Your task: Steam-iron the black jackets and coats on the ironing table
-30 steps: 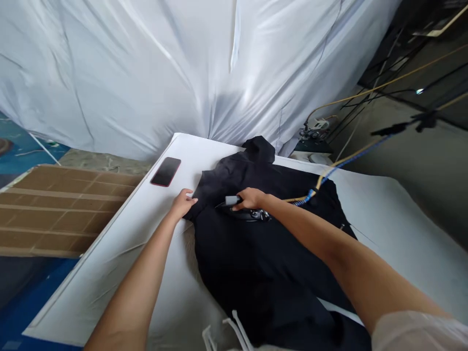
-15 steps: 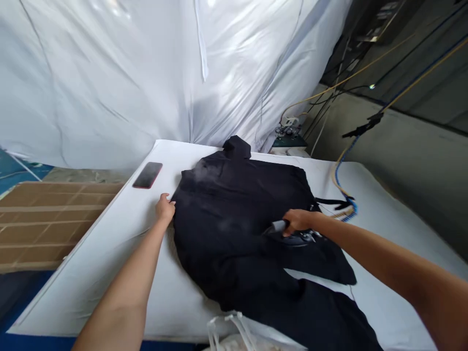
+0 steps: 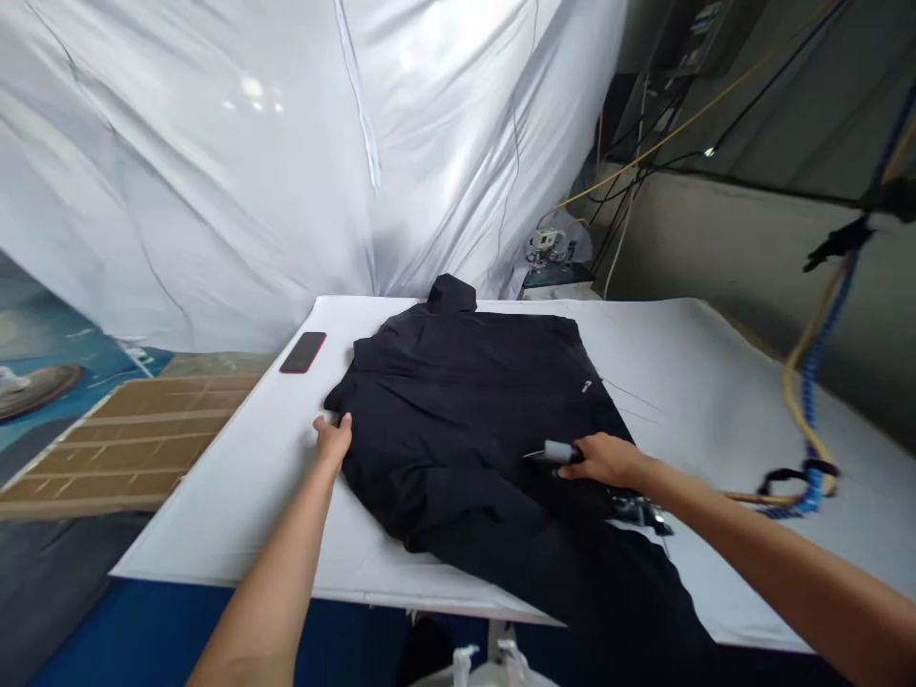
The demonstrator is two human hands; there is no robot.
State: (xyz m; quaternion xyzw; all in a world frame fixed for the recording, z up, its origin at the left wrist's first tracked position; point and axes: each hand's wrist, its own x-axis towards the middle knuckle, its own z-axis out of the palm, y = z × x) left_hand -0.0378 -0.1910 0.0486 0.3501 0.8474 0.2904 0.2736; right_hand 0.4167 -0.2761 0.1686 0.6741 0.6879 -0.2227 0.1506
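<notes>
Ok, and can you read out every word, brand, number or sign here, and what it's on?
No text can be read.
Black garment: one small white mark, too small to tell whether it is lettering.
Phone: dark screen, no text visible.
Iron in the right hand: no legible lettering.
Dark box at upper right: pale patches, too blurred to read.

Behind the white table [image 3: 687,382] hangs a creased, pale sheet [image 3: 236,191] catching small bright glints. A dim grey wall [image 3: 744,234] rises to the table's right; brown cardboard [image 3: 135,429] lies left, and blue floor [image 3: 178,620] shows below its near edge.
</notes>
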